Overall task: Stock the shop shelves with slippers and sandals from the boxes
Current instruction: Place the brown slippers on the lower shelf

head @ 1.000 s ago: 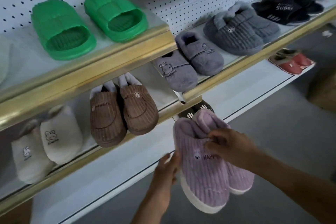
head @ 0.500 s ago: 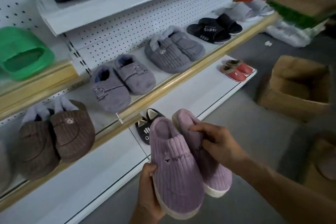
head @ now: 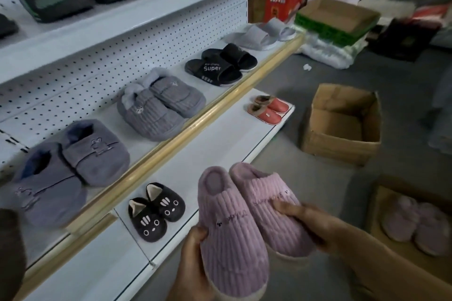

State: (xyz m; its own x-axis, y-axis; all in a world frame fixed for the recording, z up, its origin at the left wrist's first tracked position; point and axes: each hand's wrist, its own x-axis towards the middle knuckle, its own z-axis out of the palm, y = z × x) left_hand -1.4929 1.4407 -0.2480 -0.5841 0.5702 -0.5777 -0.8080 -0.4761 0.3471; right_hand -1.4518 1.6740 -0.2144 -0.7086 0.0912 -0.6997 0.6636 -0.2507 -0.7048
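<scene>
White metal shelving unit with pegboard back (head: 137, 39), gold trim strip along the front edge of the middle shelf.

Open brown cardboard box (head: 342, 127) on the grey floor, well apart from the unit's right end. Second cardboard box (head: 381, 205) at the right edge of view, holding a pair of fuzzy mauve slippers (head: 415, 227).

Middle shelf, left to right along the front edge: grey plush slippers with embroidered animal (head: 73, 168), grey ribbed slippers with fur collar (head: 159, 107), black "Super" slide sandals (head: 220, 66), light grey slide sandals (head: 261, 34) at the right end.

Bottom shelf: small black cat-face slippers (head: 156, 212) near the front edge, small red fur-lined slippers (head: 267, 110) at the right corner.

Task item: pair of lilac ribbed corduroy slippers with white soles (head: 244, 222), held in the air in front of the bottom shelf, not touching it, toes toward camera.

Left hand (head: 193, 269) grips the left slipper's outer side, thumb on the upper. Right hand (head: 310, 222) is clamped on the right slipper, fingers curled over its toe.
</scene>
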